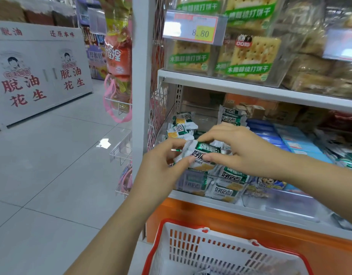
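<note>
A small green and white plastic snack packet [201, 154] is being held over the clear shelf bin [226, 176] of like packets. The left hand [163, 163] and right hand [238, 149] are both pinching it. A white basket with a red rim [226, 253] is sitting below.

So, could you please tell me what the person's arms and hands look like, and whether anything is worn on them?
The left hand and the right hand are both bare: no gloves, rings or bracelets show. The left forearm and the right forearm are bare too, with no sleeve, watch or band in view.
</note>
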Tool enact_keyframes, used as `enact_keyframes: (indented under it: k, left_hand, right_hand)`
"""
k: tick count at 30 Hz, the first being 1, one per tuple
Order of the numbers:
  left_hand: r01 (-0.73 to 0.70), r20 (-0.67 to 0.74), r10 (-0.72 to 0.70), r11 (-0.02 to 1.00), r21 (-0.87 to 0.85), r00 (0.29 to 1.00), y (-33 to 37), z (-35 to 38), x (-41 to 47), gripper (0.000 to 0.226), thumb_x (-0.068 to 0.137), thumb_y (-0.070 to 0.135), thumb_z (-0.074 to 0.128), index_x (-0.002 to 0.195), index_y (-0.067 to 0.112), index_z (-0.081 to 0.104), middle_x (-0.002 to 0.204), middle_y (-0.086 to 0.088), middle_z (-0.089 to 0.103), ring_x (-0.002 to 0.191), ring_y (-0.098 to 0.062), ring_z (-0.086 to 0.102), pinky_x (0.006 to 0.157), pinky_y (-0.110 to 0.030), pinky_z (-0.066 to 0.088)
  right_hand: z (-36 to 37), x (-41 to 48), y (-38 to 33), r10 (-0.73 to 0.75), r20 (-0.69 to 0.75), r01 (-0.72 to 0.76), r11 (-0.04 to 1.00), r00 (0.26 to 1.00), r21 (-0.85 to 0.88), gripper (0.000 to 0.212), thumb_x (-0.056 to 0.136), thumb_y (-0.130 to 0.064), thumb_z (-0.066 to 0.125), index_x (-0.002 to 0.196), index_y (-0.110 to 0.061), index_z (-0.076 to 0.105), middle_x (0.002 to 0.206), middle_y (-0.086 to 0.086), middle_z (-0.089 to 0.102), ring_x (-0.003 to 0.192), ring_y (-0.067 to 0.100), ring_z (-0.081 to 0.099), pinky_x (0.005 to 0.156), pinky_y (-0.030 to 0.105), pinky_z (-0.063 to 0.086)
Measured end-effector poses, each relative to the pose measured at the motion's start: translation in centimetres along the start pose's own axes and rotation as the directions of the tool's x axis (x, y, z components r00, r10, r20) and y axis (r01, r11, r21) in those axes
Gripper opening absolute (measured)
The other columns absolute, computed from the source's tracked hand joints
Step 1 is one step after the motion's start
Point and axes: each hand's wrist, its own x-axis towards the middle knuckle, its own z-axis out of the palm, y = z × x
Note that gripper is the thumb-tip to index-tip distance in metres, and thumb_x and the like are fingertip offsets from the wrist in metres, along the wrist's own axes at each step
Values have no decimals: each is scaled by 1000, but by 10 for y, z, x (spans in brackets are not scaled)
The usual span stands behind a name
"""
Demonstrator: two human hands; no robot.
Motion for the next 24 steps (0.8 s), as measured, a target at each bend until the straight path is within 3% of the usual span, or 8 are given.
enact_keyframes:
  k: [4,6,10,13,15,17,19,24]
  left_hand:
    - [52,-5,-53,989,-140,999,1,-4,1,13,87,15,66,95,24,62,93,10,74,85,-8,69,72,-22,57]
    - [69,-28,-78,973,-219,997,2,-7,3,12,87,12,66,94,20,62,93,10,73,84,-7,70,66,-15,54]
    - [92,-37,-106,959,-270,994,3,-9,4,12,87,14,65,96,21,62,97,8,73,84,-7,70,62,-12,50]
    - [109,-31,-123,951,-290,992,2,-7,4,12,87,14,65,96,21,62,99,5,72,85,-6,70,66,-15,52]
    - [145,-22,-160,937,-318,987,0,-5,5,11,85,17,66,95,20,63,99,2,73,89,-11,70,73,-22,55]
    - [210,27,-215,907,-366,976,-1,-5,5,15,84,24,64,96,16,62,101,-4,73,94,-16,70,78,-29,57]
    - [300,104,-284,838,-456,953,-1,-5,4,18,86,27,59,97,13,63,103,-8,72,96,-18,69,78,-27,57]
    - [441,198,-407,681,-585,892,2,-4,2,14,91,24,56,94,12,63,89,-2,73,73,-10,69,69,-22,57]
  right_hand:
    - [-7,-11,-1,187,-23,-178,960,982,218,39,78,-40,70,115,-37,58,104,-34,52,103,-18,49,86,-2,35]
    - [-11,-15,2,271,6,-257,906,963,337,32,76,-36,72,106,-40,59,103,-29,60,99,-16,55,88,4,42]
    - [-17,-16,1,336,9,-292,806,942,515,12,78,-21,72,89,-24,69,84,-7,73,79,5,68,76,17,52]
    - [-19,-15,-5,360,4,-307,790,933,530,5,82,-23,68,83,-18,67,79,-1,73,75,7,69,72,15,51]
    - [-17,-13,-9,386,14,-326,756,922,568,8,88,-21,61,87,-14,64,81,3,73,76,8,69,77,19,52]
    - [-15,-11,-13,419,40,-349,695,907,629,11,93,-19,55,90,-10,60,83,6,73,74,9,68,81,25,53]
    - [-12,-10,-16,457,80,-377,611,886,696,13,96,-17,50,88,-10,58,77,6,71,70,10,65,80,28,53]
    - [-5,-12,-25,542,199,-426,335,817,840,18,95,-17,50,79,-11,56,62,-3,64,56,6,58,63,21,52]
